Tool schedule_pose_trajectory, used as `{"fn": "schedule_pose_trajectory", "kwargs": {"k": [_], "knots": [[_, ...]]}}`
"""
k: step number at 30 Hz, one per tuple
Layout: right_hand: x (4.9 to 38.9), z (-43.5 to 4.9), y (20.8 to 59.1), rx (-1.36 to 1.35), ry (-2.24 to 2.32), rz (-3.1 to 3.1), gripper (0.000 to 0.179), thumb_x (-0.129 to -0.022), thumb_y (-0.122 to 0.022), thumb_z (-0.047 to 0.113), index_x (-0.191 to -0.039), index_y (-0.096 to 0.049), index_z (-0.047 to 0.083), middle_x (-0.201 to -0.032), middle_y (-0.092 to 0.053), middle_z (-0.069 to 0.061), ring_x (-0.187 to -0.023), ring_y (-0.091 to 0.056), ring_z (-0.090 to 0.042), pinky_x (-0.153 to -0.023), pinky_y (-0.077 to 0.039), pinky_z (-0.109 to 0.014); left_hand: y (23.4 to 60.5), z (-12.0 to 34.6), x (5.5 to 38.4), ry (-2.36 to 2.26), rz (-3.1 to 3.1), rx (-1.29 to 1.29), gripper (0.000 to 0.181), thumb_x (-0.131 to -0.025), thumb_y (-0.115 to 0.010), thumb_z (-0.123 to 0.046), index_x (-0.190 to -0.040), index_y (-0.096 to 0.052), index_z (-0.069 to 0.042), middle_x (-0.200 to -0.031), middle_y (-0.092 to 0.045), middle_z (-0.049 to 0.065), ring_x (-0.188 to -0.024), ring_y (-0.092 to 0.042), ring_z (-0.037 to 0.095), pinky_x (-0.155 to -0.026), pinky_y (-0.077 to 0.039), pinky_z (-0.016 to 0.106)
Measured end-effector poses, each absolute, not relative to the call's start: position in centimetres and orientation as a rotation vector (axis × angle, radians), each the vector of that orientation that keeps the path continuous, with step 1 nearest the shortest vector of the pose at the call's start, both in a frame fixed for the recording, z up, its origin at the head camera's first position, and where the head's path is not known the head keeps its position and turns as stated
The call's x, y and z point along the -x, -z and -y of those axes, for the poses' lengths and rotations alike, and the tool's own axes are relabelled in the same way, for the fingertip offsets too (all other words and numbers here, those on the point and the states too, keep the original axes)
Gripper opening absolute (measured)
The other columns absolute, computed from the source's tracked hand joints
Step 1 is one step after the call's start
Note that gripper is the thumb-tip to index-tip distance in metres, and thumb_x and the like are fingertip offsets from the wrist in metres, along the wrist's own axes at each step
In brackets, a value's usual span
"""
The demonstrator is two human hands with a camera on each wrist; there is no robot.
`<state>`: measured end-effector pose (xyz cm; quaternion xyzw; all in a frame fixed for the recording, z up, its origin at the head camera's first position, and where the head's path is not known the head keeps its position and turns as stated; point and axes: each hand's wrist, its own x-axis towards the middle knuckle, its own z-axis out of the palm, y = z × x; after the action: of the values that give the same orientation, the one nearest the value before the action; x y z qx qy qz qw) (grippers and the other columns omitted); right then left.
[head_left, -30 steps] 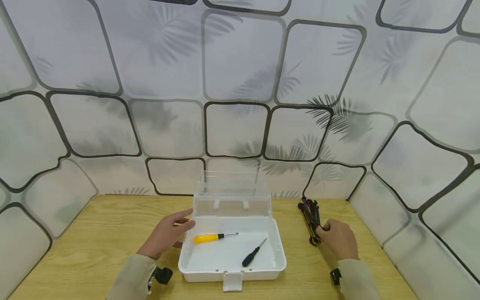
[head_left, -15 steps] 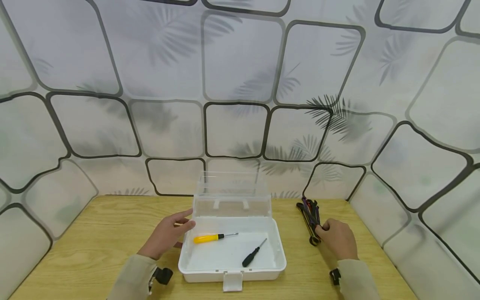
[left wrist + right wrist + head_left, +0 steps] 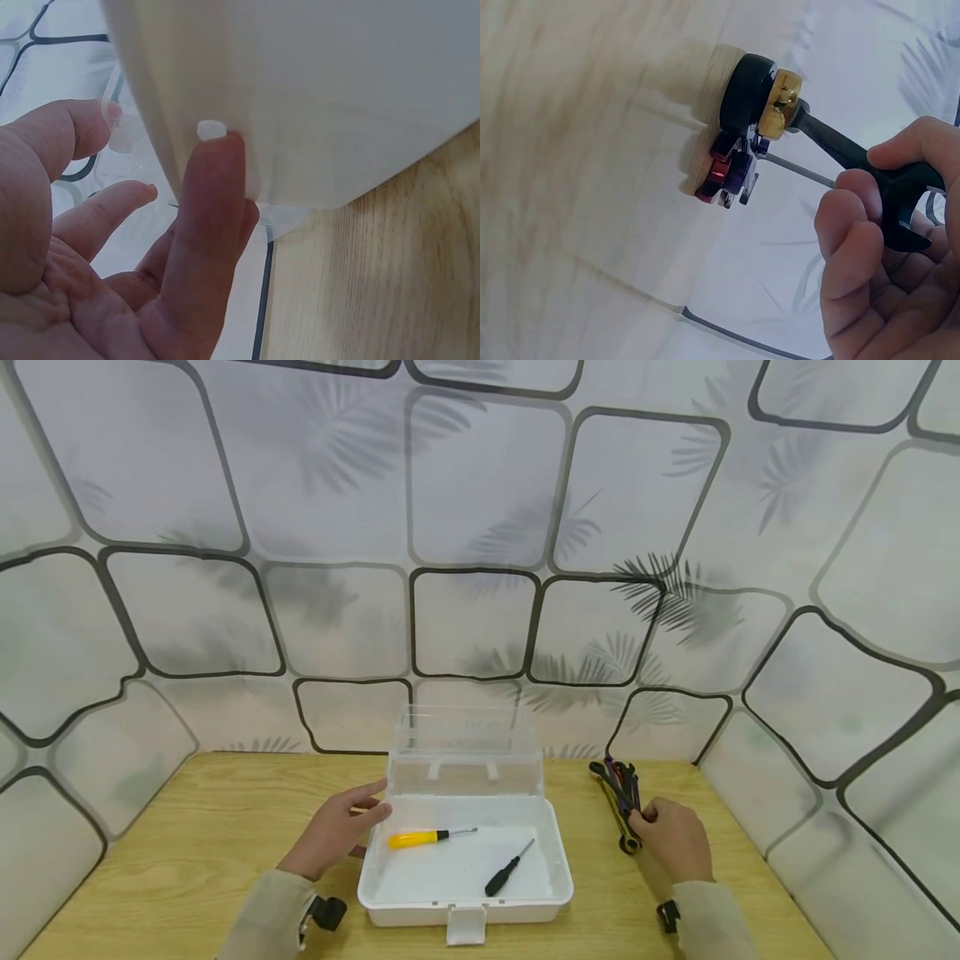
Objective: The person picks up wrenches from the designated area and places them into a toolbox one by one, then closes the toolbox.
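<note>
In the head view, my right hand (image 3: 675,837) pinches a black wrench (image 3: 613,789) by its open-jaw end, between thumb and fingers. The wrench lies over a small pile of other wrenches; a gold wrench (image 3: 781,103), a red one (image 3: 717,177) and a purple one (image 3: 739,171) show in the right wrist view. My left hand (image 3: 333,827) rests at the left rear corner of a white plastic box (image 3: 465,912), thumb by the rim. One straight finger touches the outer side wall (image 3: 315,112). Inside lie a yellow-handled screwdriver (image 3: 416,838) and a black-handled screwdriver (image 3: 501,878).
The box's clear lid (image 3: 467,743) stands raised at its back, and its white latch (image 3: 466,927) hangs down in front. A wooden table (image 3: 202,843) carries everything. Patterned fabric walls (image 3: 337,610) rise behind and on both sides.
The far end of the black wrench has shifted slightly left, with my right hand still on its near end. My left hand and the box stay put.
</note>
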<state>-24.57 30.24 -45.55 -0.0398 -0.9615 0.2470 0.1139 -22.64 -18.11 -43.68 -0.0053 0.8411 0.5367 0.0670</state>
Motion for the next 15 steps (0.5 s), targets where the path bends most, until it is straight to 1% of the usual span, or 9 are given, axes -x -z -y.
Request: {"fn": "schedule_pose_trajectory", "kwargs": {"k": [6,15], "knots": [[24.60,-30.17,45.62,0.099,-0.717,2.785,0.020,-0.094,-0.071,0.022,-0.081,-0.069,0.007,-0.069,-0.067,-0.001,-0.058,-0.056,-0.016,-0.053,-0.046,-0.033,43.83,18.06,22.82,-1.601,-2.550,0.024,0.061,-0.101,-0.069,-0.033,-0.155,-0.049,-0.013,-0.133,-0.062,0.018,-0.113,-0.063,0.032,-0.066,-0.064,0.043],[24.54,-29.67,45.40,0.022,-0.697,2.676,0.017,-0.095,-0.072,0.022,-0.085,-0.070,0.009,-0.067,-0.066,0.003,-0.056,-0.053,-0.013,-0.056,-0.044,-0.031,43.82,17.94,22.69,-1.613,-2.566,0.028,0.059,-0.101,-0.068,-0.031,-0.154,-0.049,-0.012,-0.133,-0.062,0.019,-0.113,-0.064,0.033,-0.063,-0.064,0.041]]}}
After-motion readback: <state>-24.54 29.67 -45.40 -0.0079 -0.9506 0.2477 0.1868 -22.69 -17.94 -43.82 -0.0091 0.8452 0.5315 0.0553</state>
